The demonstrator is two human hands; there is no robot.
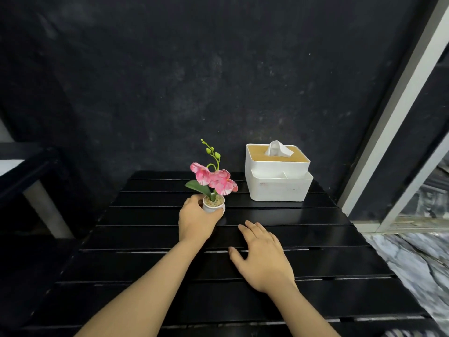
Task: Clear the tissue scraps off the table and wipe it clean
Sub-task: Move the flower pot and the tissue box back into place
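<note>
Left hand grips the little flower pot; right hand lies flat on the bare black table.

The left hand (196,221) curls its fingers and thumb round the small white flower pot (214,206), which stands upright on the slatted table (328,261) with pink blossoms leaning above it. The right hand (261,255) rests palm down just nearer the camera, fingers straight and slightly spread, holding nothing. No tissue scraps show anywhere on the slats, so clearing looks done or the scraps are out of sight. The only tissue in view sticks up from the white tissue box (278,176), which sits at the far right of the table, beyond and right of the right hand, making that hand the nearer one for pulling a sheet to wipe with. The pot stands left of that path, not across it.
</note>
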